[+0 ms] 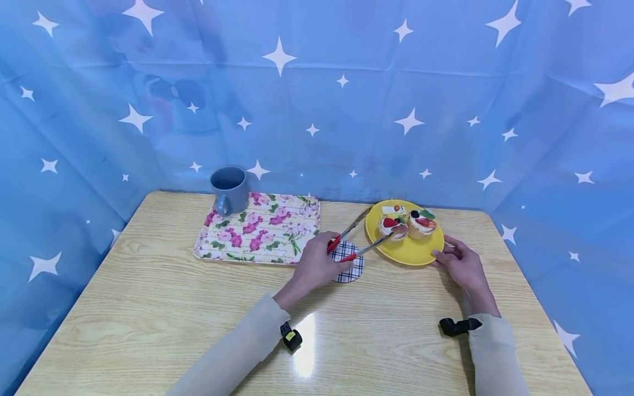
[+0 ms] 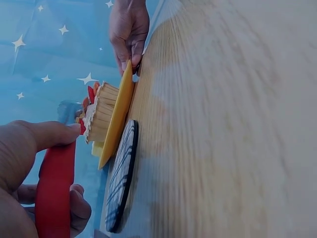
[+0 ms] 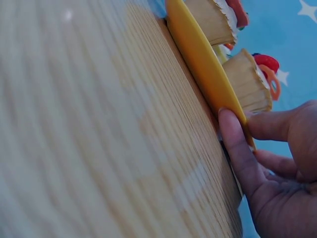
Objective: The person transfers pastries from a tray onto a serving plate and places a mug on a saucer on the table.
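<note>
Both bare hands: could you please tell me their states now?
Left hand: holding red-handled metal tongs.
Right hand: pinching the round yellow plate by its rim.

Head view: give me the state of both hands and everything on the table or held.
Left hand: holding the tongs
Right hand: gripping the plate's rim
Tongs: open, arms apart
Plate: loaded
Left cupcake: upright, partly hidden
Right cupcake: upright
Small cake-like piece: on the plate, shape unclear
Mug: upright on the tray, contents unclear
Tray: flat
Coaster: flat, partly hidden
</note>
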The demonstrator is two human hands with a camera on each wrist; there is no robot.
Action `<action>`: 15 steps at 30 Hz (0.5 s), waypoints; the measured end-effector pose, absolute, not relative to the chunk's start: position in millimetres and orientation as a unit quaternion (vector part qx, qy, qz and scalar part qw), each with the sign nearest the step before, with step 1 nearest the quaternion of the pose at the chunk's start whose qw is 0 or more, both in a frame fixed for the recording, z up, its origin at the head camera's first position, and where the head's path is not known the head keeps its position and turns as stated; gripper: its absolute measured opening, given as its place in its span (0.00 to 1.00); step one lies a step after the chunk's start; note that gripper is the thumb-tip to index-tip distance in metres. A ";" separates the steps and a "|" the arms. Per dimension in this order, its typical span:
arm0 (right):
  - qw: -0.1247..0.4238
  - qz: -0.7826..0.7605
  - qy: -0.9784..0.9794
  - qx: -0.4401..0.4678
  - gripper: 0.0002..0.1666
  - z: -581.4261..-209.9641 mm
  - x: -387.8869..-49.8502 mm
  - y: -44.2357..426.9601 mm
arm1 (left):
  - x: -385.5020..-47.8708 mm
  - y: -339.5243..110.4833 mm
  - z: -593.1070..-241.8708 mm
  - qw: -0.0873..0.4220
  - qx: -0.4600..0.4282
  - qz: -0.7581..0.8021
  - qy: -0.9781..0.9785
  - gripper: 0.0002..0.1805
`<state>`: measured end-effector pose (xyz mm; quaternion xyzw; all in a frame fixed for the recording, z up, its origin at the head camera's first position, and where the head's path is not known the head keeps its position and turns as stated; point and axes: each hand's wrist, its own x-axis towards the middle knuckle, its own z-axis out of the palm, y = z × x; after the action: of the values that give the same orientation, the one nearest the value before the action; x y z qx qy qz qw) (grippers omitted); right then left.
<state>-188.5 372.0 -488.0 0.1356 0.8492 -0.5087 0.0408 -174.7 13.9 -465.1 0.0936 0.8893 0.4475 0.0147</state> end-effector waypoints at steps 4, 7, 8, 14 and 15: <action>0.042 -0.508 0.849 0.137 0.44 -487.9 -188.0 371.7 | -172.2 7.7 -463.9 0.008 0.089 0.456 0.886 0.36; 0.041 -0.508 0.849 0.136 0.44 -488.1 -188.2 371.7 | -170.8 2.3 -462.9 -0.004 0.087 0.457 0.885 0.37; 0.040 -0.507 0.850 0.136 0.44 -488.2 -188.5 372.0 | -170.4 0.4 -462.7 -0.007 0.086 0.458 0.885 0.37; 0.038 -0.502 0.853 0.136 0.44 -488.6 -189.7 373.1 | -167.8 -11.1 -460.9 -0.012 0.066 0.464 0.883 0.38; 0.038 -0.501 0.854 0.135 0.44 -488.4 -189.6 373.0 | -167.6 -13.0 -460.8 -0.013 0.061 0.465 0.883 0.38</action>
<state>-189.6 373.0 -488.4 0.1345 0.8542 -0.5008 0.0378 -167.6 -13.0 -460.8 0.0615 0.8828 0.4655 -0.0127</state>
